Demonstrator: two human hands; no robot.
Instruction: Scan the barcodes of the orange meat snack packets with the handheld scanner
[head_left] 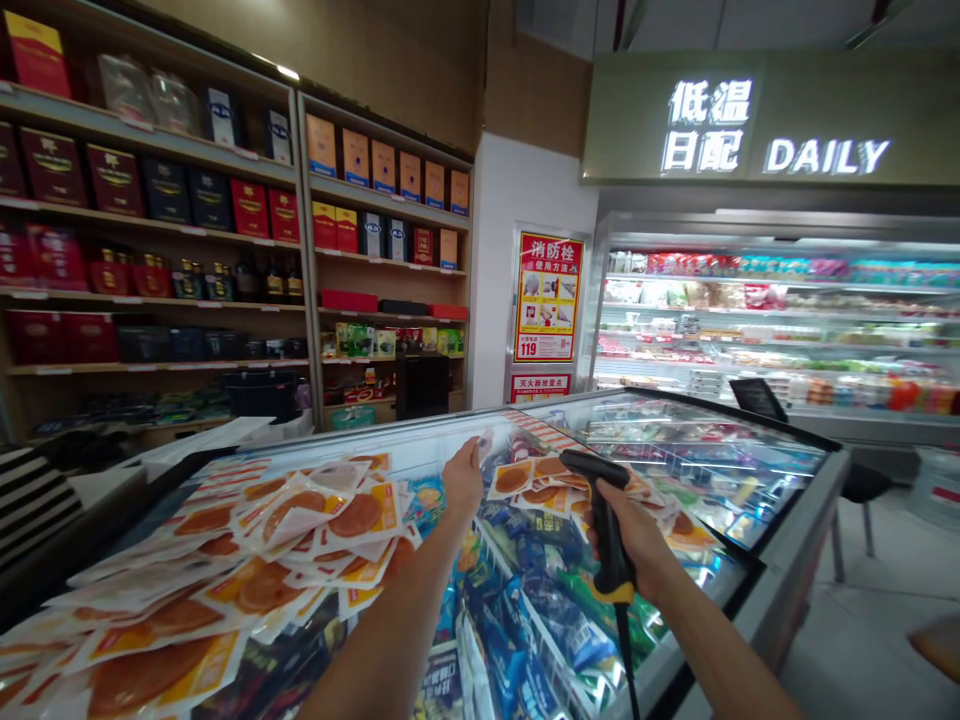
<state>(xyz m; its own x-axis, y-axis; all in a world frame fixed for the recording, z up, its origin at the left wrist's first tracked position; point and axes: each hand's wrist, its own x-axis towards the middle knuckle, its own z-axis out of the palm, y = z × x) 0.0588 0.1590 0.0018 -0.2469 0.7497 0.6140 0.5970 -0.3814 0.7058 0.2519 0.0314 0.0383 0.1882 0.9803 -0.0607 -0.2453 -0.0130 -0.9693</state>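
Over one chest freezer (806, 570): 2 hands, 1 scanner. Right hand (641, 545) has fingers wrapped round the black scanner (613, 545), 1 cable (627, 650) hanging down. Left hand (463, 478) is raised between 2 heaps, fingers bunched; blurred at the tips, can't tell if they grip anything. Left heap of packets (247, 560) is bigger, right heap (551, 480) shows both sides of the scanner; both overlap too much to count, all on the glass top
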